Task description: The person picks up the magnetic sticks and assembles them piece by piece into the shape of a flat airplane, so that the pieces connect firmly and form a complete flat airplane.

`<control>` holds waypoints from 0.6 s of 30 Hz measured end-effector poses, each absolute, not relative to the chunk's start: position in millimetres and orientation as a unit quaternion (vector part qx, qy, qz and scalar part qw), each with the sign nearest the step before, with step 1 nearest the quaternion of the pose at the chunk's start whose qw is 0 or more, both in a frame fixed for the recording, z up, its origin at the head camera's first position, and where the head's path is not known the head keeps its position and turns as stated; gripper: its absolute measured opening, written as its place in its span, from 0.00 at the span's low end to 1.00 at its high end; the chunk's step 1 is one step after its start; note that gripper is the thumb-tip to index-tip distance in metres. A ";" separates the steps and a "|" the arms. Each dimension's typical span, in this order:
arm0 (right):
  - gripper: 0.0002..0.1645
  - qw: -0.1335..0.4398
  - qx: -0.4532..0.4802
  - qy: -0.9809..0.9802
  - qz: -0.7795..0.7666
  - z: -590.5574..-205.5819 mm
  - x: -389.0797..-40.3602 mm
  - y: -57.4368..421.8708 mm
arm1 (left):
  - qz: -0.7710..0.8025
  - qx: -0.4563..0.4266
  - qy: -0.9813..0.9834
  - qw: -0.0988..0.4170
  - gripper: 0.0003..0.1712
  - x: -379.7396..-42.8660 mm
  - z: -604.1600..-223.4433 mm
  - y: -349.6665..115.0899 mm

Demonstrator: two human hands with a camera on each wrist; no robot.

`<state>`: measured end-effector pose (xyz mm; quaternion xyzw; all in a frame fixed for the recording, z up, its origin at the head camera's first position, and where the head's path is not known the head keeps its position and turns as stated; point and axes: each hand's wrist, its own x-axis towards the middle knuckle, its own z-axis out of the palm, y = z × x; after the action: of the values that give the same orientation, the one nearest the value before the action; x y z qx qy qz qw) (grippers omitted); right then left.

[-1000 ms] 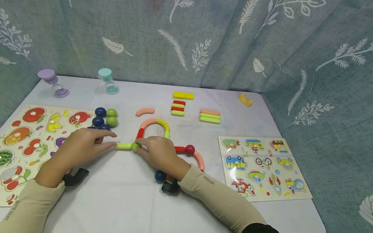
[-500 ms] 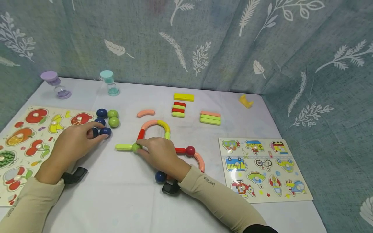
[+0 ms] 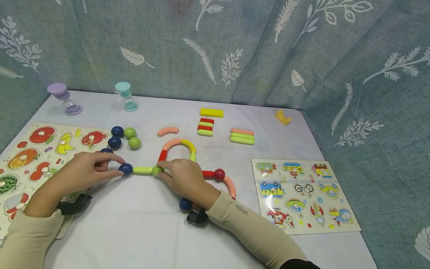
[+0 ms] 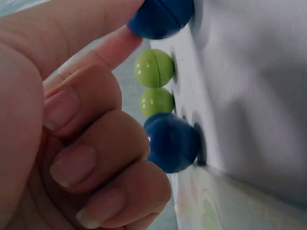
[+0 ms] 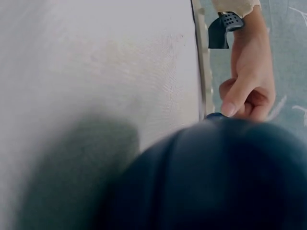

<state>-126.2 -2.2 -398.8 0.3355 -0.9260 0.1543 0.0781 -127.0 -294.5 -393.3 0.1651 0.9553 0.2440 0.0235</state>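
My left hand pinches a blue ball between thumb and forefinger, at the left end of a light green stick. In the left wrist view that blue ball shows at the top, the other fingers curled below it. My right hand pinches the green ball at the stick's other end. From there a red stick, a pink curved stick and a yellow curved stick form an arch. A blue ball fills the lower right wrist view, hiding the right fingers.
Loose blue and green balls lie beside the fruit puzzle board. A red ball joins sticks right of my right hand. Stacked sticks, two hourglasses and a vehicle puzzle board stand around.
My left hand left the green stick's end, went to the blue balls, took one and brought it back down to the stick's left end. My right hand stays on the green ball.
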 end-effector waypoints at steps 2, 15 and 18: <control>0.21 0.075 0.333 -0.927 0.153 -398.1 -126.1 -2.3 | 0.247 0.169 0.954 0.027 0.18 -126.8 -393.5 -294.1; 0.20 0.057 0.332 -0.929 0.155 -397.1 -126.4 -2.6 | 0.243 0.155 0.957 0.023 0.18 -124.9 -392.3 -291.1; 0.21 0.048 0.330 -0.930 0.155 -394.3 -125.8 -2.3 | 0.246 0.157 0.956 0.022 0.18 -126.3 -389.4 -291.6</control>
<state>-125.8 -2.3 -394.3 0.3298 -0.9300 0.1550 0.0476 -126.3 -291.6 -389.4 0.1567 0.9562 0.2462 0.0219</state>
